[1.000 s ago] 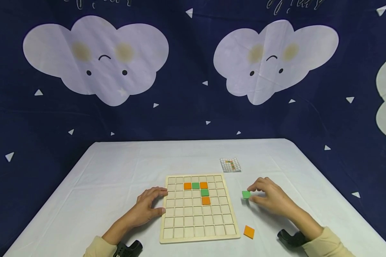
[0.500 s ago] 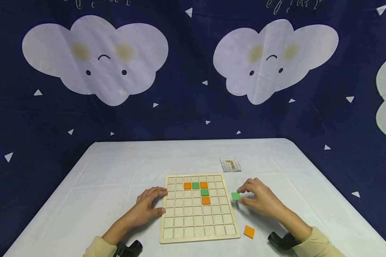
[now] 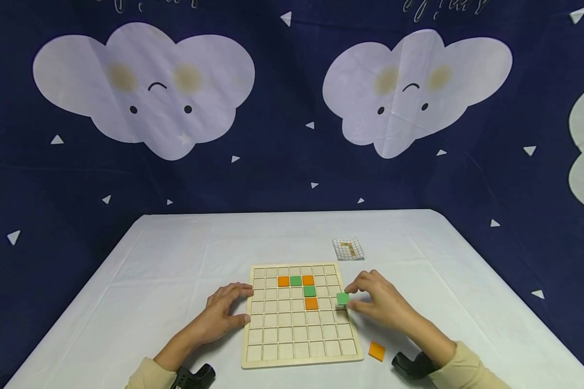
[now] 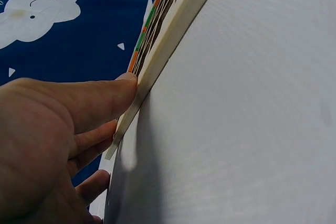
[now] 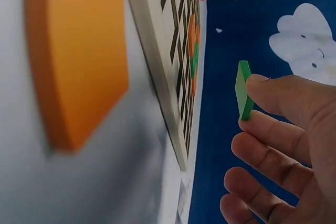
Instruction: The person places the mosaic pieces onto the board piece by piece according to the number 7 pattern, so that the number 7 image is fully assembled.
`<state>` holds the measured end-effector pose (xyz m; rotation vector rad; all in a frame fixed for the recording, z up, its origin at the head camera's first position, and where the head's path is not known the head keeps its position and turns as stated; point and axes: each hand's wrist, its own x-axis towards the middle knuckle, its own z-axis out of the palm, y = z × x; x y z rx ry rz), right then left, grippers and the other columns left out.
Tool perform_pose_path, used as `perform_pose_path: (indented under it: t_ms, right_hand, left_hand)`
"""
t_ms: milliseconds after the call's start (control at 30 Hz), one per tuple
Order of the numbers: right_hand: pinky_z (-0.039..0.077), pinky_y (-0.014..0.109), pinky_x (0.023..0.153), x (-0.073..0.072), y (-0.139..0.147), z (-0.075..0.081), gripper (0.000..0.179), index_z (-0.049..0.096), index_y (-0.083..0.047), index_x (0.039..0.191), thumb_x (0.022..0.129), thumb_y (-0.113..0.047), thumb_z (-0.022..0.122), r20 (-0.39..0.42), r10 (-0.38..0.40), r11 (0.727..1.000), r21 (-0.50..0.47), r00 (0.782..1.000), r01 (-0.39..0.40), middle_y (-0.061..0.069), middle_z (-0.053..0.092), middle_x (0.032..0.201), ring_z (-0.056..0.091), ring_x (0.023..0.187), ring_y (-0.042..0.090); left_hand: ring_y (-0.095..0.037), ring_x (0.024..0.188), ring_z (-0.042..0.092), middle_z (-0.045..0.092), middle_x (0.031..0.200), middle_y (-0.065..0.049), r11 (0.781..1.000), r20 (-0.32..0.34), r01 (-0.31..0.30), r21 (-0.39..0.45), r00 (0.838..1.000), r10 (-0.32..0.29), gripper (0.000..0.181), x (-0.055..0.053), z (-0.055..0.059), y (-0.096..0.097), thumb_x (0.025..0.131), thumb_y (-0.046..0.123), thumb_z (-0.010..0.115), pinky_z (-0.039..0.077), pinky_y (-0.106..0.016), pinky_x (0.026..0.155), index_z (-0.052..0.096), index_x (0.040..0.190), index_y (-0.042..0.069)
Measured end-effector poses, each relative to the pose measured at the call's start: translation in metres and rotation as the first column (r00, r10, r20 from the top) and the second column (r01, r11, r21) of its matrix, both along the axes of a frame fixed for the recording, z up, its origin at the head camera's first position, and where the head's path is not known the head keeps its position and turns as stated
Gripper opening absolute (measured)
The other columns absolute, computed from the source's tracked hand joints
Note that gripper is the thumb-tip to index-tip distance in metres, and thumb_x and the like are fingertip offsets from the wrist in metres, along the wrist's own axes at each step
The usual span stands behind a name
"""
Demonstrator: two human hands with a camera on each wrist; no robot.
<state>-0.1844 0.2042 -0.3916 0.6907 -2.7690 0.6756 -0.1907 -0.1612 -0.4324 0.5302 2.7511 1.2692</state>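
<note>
My right hand (image 3: 382, 300) pinches a green square tile (image 3: 343, 299) between thumb and fingertips, over the right edge of the wooden grid board (image 3: 277, 363). In the right wrist view the tile is held by its edges, raised above the board. My left hand (image 3: 221, 310) touches the board's left edge, its thumb and fingertips spread along the frame. On the board lie orange and green tiles: a row of orange, green (image 3: 296, 281) and orange, then green and orange (image 3: 311, 303) going down from the right end of the row.
A loose orange tile (image 3: 377, 351) lies on the white table near the board's lower right corner. Behind the board lies a small card (image 3: 349, 250) printed with a grid and coloured squares. A dark blue cloth with clouds (image 3: 292, 178) hangs beyond the table.
The right hand has moved left with the green tile, from the table right of the board to over its right edge. The left hand has stayed in place.
</note>
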Motion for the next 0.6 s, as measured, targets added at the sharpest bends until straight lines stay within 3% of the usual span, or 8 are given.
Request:
perform_pose_path:
  t_ms: [600]
  right_hand:
    - [0.041,0.021,0.069,0.001,-0.029,-0.005,0.017,0.071,-0.018,0.094,0.077,-0.021,0.074,0.019,0.062,0.998,-0.019,0.998,-0.062,-0.012,0.062,0.095,0.045,0.082,0.007]
  left_hand:
    - [-0.032,0.136,0.031,0.049,0.138,-0.003,1.0,0.003,0.009,0.003,1.0,-0.009,0.047,0.0,0.001,0.0,0.078,0.019,0.074,0.009,-0.057,0.108,0.059,0.122,0.012]
